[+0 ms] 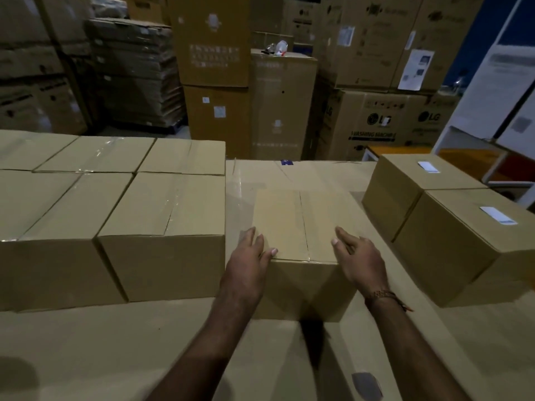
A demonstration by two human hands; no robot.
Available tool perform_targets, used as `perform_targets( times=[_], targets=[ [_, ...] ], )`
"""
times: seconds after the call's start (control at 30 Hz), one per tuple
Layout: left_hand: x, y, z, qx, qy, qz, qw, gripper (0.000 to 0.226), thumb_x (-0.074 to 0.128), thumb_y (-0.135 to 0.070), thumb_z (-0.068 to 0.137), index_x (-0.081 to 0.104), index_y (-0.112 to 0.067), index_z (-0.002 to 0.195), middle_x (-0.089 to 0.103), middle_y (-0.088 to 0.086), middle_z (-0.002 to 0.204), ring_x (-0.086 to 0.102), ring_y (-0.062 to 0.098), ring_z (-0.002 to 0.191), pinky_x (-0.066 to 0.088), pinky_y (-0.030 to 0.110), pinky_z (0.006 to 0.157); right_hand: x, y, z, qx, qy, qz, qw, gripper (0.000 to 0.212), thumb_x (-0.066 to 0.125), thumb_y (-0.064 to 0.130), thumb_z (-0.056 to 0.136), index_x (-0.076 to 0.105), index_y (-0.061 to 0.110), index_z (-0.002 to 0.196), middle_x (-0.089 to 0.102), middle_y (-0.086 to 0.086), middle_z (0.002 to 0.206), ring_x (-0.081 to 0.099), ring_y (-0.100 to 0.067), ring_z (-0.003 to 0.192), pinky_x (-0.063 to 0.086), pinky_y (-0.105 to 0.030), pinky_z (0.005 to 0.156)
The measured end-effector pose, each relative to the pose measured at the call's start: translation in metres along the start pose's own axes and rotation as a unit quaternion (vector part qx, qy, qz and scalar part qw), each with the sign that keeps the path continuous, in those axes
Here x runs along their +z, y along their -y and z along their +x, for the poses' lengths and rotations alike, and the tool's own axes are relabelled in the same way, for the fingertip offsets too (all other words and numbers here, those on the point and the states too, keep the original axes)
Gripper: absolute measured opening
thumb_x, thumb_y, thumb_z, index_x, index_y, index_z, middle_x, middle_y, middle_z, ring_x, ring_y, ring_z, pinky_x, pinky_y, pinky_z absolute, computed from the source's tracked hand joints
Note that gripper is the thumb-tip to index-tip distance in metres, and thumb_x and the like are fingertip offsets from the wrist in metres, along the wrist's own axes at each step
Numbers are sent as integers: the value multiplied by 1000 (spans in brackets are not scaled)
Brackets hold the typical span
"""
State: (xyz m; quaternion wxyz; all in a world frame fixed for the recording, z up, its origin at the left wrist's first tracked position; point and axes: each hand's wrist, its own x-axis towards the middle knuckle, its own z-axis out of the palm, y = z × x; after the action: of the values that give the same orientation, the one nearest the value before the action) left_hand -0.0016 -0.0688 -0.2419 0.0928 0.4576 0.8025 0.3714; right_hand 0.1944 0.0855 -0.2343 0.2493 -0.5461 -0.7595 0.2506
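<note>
1. Nearest the camera, two bare forearms reach over a flat cardboard surface (101, 348) on which a taped middle box (301, 221) stands.
2. The left hand (249, 256) lays nearly straight fingers along the middle box's left side, thumb on its top edge.
3. The right hand (362, 259), fingers straight, presses its right top edge; a bracelet (382, 295) circles the wrist.
4. Just left of the middle box are sealed boxes (162, 227); to its right, labelled boxes (451, 241); behind it, tall cartons (283, 105).

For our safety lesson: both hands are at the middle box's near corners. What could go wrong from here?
The left hand lies between the box and the left stack: its fingers might get pinched. The right hand too touches only a near corner, so the box may tip if lifted.
</note>
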Motion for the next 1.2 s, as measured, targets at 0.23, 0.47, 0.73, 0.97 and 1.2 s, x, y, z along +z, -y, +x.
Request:
perform_targets(
  times=[0.23,0.47,0.73,0.97,1.2],
  targets=[
    [-16,-13,49,38,-71,31,996,39,65,-17,103,63,-22,143,27,-4,172,37,17,151,44,30,112,34,10,67,-9,-9,47,999,44,59,50,104,61,39,147,64,-5,144,61,-27,130,51,-40,106],
    [-47,1,137,-42,-111,63,991,52,74,-21,97,58,-25,146,44,0,163,47,23,145,47,42,112,73,24,139,-24,-12,60,998,45,58,49,105,60,37,147,64,-9,144,59,-31,133,54,-48,107],
    [-55,57,226,-121,-54,136,982,68,74,-25,93,46,-23,155,40,7,162,41,29,147,47,53,114,117,52,223,-43,-1,48,998,45,54,51,106,59,37,148,66,-8,136,63,-31,118,58,-49,100],
    [-43,83,255,-92,-1,220,971,73,51,-41,99,25,-19,164,17,6,174,10,32,161,11,60,129,146,74,283,-68,14,45,997,45,51,50,107,59,34,149,65,-7,140,62,-31,117,55,-43,97],
    [-37,89,258,-77,14,265,961,72,39,-43,103,15,-23,168,10,4,176,3,28,162,4,58,130,161,89,315,-80,24,63,994,45,53,50,107,59,33,149,66,-8,138,62,-29,112,56,-41,94]
  ],
)
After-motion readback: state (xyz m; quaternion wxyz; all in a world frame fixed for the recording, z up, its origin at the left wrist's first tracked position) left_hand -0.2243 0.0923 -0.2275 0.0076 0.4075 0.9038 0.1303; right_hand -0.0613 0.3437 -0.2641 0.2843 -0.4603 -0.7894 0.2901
